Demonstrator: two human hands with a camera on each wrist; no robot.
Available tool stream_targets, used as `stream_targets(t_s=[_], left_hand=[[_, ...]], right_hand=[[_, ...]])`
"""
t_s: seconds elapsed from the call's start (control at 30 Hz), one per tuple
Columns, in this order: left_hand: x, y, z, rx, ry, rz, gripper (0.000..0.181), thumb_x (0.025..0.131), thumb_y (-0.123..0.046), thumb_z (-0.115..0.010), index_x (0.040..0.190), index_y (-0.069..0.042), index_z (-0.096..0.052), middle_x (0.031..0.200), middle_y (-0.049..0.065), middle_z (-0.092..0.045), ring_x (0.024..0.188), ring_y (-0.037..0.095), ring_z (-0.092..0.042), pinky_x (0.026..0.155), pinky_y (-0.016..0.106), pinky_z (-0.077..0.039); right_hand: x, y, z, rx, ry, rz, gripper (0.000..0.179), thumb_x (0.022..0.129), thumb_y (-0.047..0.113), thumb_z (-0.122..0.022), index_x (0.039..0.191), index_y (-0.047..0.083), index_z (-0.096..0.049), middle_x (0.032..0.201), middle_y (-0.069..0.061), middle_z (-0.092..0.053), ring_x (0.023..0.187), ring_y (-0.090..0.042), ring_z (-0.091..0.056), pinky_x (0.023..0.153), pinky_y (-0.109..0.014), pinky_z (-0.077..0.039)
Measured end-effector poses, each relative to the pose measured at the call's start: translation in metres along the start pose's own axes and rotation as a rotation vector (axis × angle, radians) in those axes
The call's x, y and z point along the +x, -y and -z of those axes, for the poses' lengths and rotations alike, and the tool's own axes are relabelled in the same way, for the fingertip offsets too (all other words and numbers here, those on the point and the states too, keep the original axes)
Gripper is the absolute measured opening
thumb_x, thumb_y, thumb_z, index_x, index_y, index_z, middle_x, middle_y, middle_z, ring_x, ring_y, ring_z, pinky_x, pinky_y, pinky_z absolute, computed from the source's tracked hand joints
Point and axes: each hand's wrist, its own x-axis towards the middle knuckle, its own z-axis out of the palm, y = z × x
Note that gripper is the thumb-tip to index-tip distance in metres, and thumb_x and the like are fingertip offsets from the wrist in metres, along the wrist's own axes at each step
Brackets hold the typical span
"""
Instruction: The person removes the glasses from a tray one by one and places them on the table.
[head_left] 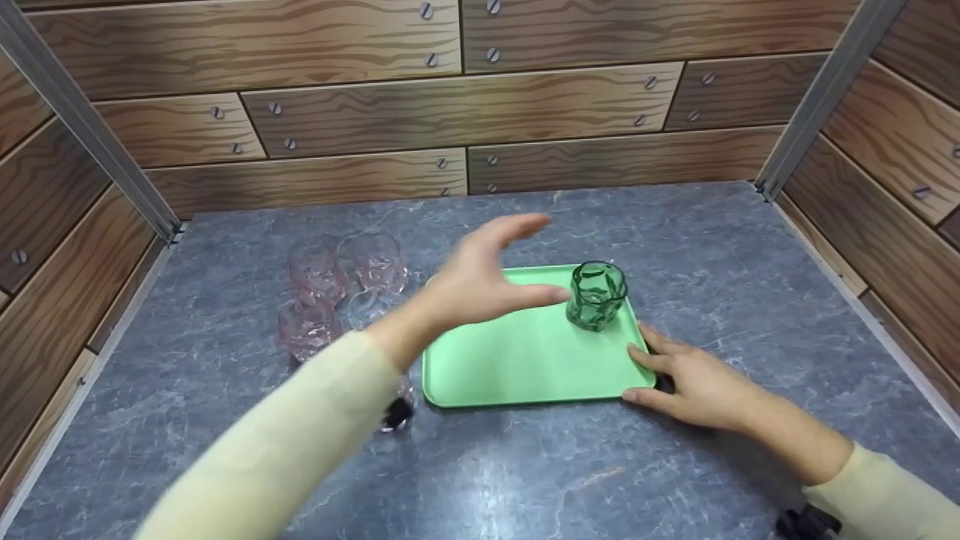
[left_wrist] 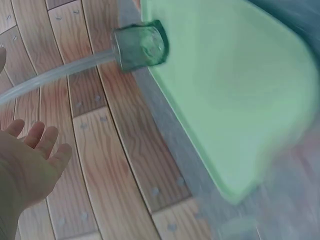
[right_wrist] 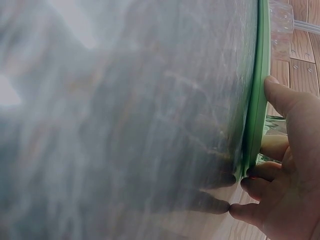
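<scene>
A green tray (head_left: pixel 510 360) lies on the table with a green drinking glass (head_left: pixel 595 296) upright near its far right corner. My left hand (head_left: pixel 480 281) is over the far part of the tray, thumb and fingers spread wide with nothing between them. Its thumb tip reaches the glass's left side in the head view. In the left wrist view the glass (left_wrist: pixel 141 46) appears apart from the fingers. My right hand (head_left: pixel 694 379) holds the tray's near right corner, thumb at the front edge and fingers along the right side. The right wrist view shows its thumb against the tray rim (right_wrist: pixel 259 95).
Several clear pinkish glasses (head_left: pixel 307 330) stand left of the tray, partly behind my left forearm. Another clear glass (head_left: pixel 405 394) shows beside the tray's near left corner. Wood-patterned walls (head_left: pixel 465 112) with metal corner posts (head_left: pixel 821 97) enclose the back and sides.
</scene>
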Motion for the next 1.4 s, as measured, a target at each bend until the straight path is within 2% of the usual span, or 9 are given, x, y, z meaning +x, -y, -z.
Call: stream_targets(t_s=[0.17, 0.3, 0.47, 0.63, 0.9, 1.03, 1.13, 1.4], left_hand=[[0.028, -0.001, -0.033, -0.005, 0.026, 0.002, 0.093, 0.084, -0.049, -0.089, 0.160, -0.017, -0.047, 0.160, -0.004, -0.051, 0.145, 0.014, -0.047, 0.119, 0.036, -0.039], [0.044, 0.002, -0.057, -0.031, 0.064, 0.036, 0.091, 0.087, -0.052, -0.086, 0.162, -0.020, -0.045, 0.161, -0.006, -0.048, 0.147, 0.014, -0.044, 0.118, 0.039, -0.042], [0.057, 0.010, -0.082, -0.055, 0.101, 0.079, 0.092, 0.088, -0.053, -0.085, 0.163, -0.022, -0.043, 0.163, -0.008, -0.045, 0.149, 0.013, -0.042, 0.118, 0.038, -0.042], [0.065, 0.019, -0.100, -0.073, 0.107, 0.118, 0.093, 0.087, -0.053, -0.086, 0.163, -0.024, -0.042, 0.164, -0.008, -0.043, 0.150, 0.013, -0.040, 0.118, 0.038, -0.042], [0.065, 0.035, -0.110, -0.047, 0.106, 0.162, 0.094, 0.086, -0.053, -0.087, 0.163, -0.025, -0.043, 0.165, -0.009, -0.041, 0.155, 0.015, -0.033, 0.121, 0.044, -0.039], [0.064, 0.042, -0.112, -0.026, 0.104, 0.163, 0.093, 0.086, -0.052, -0.087, 0.163, -0.026, -0.043, 0.164, -0.009, -0.043, 0.152, 0.015, -0.038, 0.119, 0.042, -0.041], [0.065, 0.046, -0.115, -0.013, 0.106, 0.180, 0.093, 0.086, -0.051, -0.087, 0.164, -0.026, -0.042, 0.165, -0.007, -0.042, 0.153, 0.017, -0.037, 0.120, 0.043, -0.040], [0.065, 0.055, -0.120, -0.058, 0.139, 0.215, 0.094, 0.087, -0.045, -0.089, 0.164, -0.021, -0.041, 0.164, -0.006, -0.044, 0.148, 0.016, -0.043, 0.119, 0.039, -0.042]], right_hand=[[0.001, 0.000, 0.000, 0.011, 0.024, -0.008, 0.081, 0.099, 0.061, -0.066, 0.150, -0.001, -0.056, 0.165, -0.031, -0.034, 0.145, -0.053, -0.042, 0.113, -0.068, -0.040], [0.001, -0.001, 0.001, 0.017, 0.033, -0.008, 0.081, 0.100, 0.061, -0.065, 0.151, -0.002, -0.055, 0.165, -0.031, -0.033, 0.146, -0.052, -0.041, 0.113, -0.068, -0.040], [0.000, -0.002, 0.002, 0.017, 0.031, 0.003, 0.080, 0.100, 0.059, -0.066, 0.150, -0.003, -0.056, 0.164, -0.031, -0.034, 0.145, -0.051, -0.042, 0.112, -0.067, -0.041], [0.000, -0.002, 0.002, 0.006, 0.026, 0.011, 0.078, 0.101, 0.057, -0.067, 0.149, -0.004, -0.056, 0.163, -0.033, -0.035, 0.144, -0.053, -0.043, 0.112, -0.068, -0.041], [0.000, -0.001, 0.002, -0.001, 0.024, 0.012, 0.078, 0.101, 0.057, -0.067, 0.148, -0.003, -0.057, 0.164, -0.031, -0.034, 0.143, -0.053, -0.044, 0.111, -0.069, -0.042], [0.000, -0.001, 0.001, -0.002, 0.029, 0.004, 0.078, 0.101, 0.058, -0.067, 0.149, -0.002, -0.057, 0.164, -0.031, -0.034, 0.143, -0.053, -0.044, 0.111, -0.069, -0.042], [0.000, -0.001, 0.001, -0.002, 0.028, 0.001, 0.078, 0.100, 0.058, -0.067, 0.149, -0.002, -0.057, 0.164, -0.031, -0.034, 0.143, -0.053, -0.044, 0.112, -0.068, -0.042], [0.000, -0.001, 0.000, -0.004, 0.016, 0.002, 0.078, 0.100, 0.058, -0.067, 0.148, -0.002, -0.058, 0.162, -0.033, -0.036, 0.142, -0.054, -0.045, 0.113, -0.067, -0.041]])
